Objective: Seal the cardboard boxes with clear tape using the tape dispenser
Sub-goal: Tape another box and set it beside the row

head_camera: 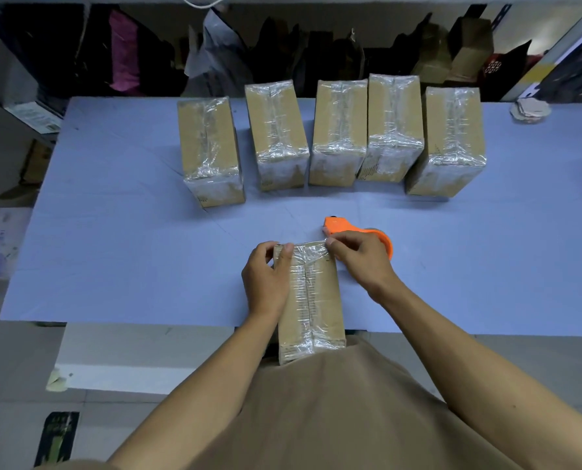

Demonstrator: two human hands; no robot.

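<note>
Pale blue sheeting covers the desk [113, 232], which is seen from above with grey floor tiles around its near edge. Nearest the camera, a cardboard box [311, 307] is propped on the near edge of the desk, its near end against the person's tan shirt [333, 418]. Clear tape [308, 293] is laid along its top seam and wrapped over its far end. The left hand [267, 279] is placed on the box's left far corner, fingers curled over the edge in a holding grip. The right hand [360, 256] is set at the right far corner, where thumb and forefinger are closed on the tape strip stretched across the far edge. The orange tape dispenser [357, 230] is seen just beyond, partly hidden by the right hand; whether it is touched by that hand cannot be told. Farther back, five taped cardboard boxes [337, 134] are lined in a row across the desk, each glossy with tape. At the far right edge, a small stack of cardboard discs [530, 110] is seen. Dark cluttered shelving [282, 39] is visible behind.
</note>
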